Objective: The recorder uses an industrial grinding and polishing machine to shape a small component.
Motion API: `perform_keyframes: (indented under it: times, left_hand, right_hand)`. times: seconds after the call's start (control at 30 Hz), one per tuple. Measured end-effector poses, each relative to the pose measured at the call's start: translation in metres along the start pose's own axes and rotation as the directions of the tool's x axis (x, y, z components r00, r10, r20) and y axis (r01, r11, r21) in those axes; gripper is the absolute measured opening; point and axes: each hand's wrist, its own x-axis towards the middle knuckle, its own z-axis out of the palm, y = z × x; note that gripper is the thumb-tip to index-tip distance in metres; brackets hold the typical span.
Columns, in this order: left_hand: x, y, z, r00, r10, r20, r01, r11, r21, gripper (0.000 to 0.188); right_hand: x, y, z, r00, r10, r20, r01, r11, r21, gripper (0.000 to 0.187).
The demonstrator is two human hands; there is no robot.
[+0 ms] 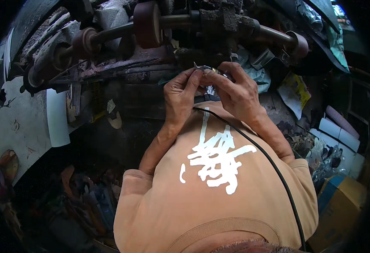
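A small shiny metal piece with a pointed end point(202, 67) is held up between my two hands, just in front of the machine. My left hand point(180, 96) pinches its near side between thumb and fingers. From the other side, my right hand point(239, 89) closes round it with the fingers curled. My fingers cover much of the piece, so its full shape and kind cannot be made out. Both hands are close together, almost touching at the thumbs.
A dirty machine with a long shaft point(175, 21) carrying several wheels, among them a large dark red wheel point(147, 24), spans the far side. A black cable point(273, 165) runs over my shirt. Right are a cardboard box point(341, 206), plastic bags point(326, 162) and a yellow-and-white bag point(294, 93).
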Motion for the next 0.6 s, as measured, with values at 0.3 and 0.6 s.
perform_keyframes:
  times: [0.3,0.6]
  left_hand:
    - [0.002,0.008,-0.013,0.997,0.075,-0.032,-0.075,0.997,-0.002,0.02]
    - [0.021,0.015,-0.023,0.611,0.718,0.333,-0.711,0.313,0.63,0.057]
  right_hand:
    - [0.017,-0.005,0.009,1.0,0.023,0.003,-0.023,0.989,0.145,0.044]
    - [0.076,-0.01,0.015,0.974,0.201,0.107,-0.211,0.622,0.754,0.038]
